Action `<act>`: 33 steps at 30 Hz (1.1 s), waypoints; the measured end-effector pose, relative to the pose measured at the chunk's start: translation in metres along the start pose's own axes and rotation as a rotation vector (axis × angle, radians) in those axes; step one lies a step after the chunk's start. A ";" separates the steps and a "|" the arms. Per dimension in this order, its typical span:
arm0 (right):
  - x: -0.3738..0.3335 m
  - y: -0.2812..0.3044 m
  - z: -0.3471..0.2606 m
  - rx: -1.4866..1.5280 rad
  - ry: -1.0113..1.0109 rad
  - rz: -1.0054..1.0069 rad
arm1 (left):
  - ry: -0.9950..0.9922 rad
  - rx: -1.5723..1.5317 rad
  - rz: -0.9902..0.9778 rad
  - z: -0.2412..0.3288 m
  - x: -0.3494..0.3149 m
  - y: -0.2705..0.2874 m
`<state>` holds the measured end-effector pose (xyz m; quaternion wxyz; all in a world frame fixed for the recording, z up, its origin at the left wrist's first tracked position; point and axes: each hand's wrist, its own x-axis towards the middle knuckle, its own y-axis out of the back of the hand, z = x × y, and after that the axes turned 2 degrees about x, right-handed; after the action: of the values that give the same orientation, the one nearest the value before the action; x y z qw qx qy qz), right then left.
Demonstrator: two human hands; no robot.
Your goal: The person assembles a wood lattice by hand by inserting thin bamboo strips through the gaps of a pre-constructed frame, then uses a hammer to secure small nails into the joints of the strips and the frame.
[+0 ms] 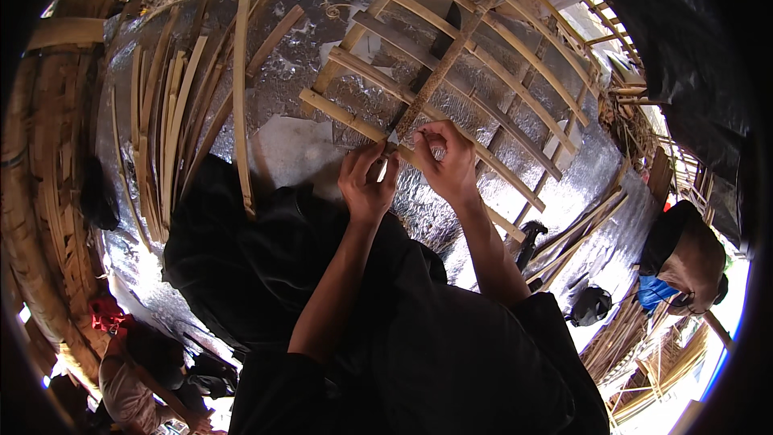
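A lattice of crossed bamboo strips [354,120] lies in front of me on a silvery, shiny sheet [298,48]. My left hand [366,181] is at the lattice's near edge, thumb and fingers curled together beside a small pale pointed piece [393,138]. Whether the fingers grip that piece, I cannot tell. Just to the right, my right hand [451,163] pinches thumb against forefinger over the near strips; what sits in the pinch is too small to name. A long dark strip or blade [427,72] runs under the lattice toward my fingers.
Loose bamboo strips [173,121] lie to the left, and one long strip [241,80] reaches my lap. A black tool [529,243] and a round black object [592,306] are at the right. People are at the lower left [133,387] and right edge [684,262].
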<state>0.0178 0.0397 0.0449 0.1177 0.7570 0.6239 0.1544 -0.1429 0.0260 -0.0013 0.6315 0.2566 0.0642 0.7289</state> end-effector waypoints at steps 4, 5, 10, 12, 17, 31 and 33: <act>-0.005 -0.002 -0.001 -0.044 0.043 0.024 | 0.020 0.017 -0.017 0.002 0.001 -0.001; -0.008 -0.003 -0.003 -0.046 0.044 0.038 | 0.028 0.004 -0.020 0.004 0.001 -0.001; -0.011 -0.008 -0.009 0.000 -0.048 0.122 | 0.002 0.021 -0.026 0.005 0.002 -0.001; -0.002 -0.005 -0.003 -0.139 0.112 0.129 | -0.033 0.068 -0.023 0.009 0.004 0.000; 0.029 -0.005 -0.006 -0.250 0.184 0.157 | 0.037 0.027 -0.054 0.003 -0.001 -0.002; 0.030 -0.011 0.004 -0.212 0.168 0.187 | -0.042 0.134 -0.062 0.008 0.001 0.000; 0.030 -0.013 0.004 -0.192 0.146 0.189 | -0.034 0.110 -0.052 0.007 0.001 -0.001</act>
<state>0.0130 0.0712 0.0394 0.1291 0.7845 0.5389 0.2783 -0.1392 0.0254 0.0046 0.6362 0.3016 0.1000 0.7031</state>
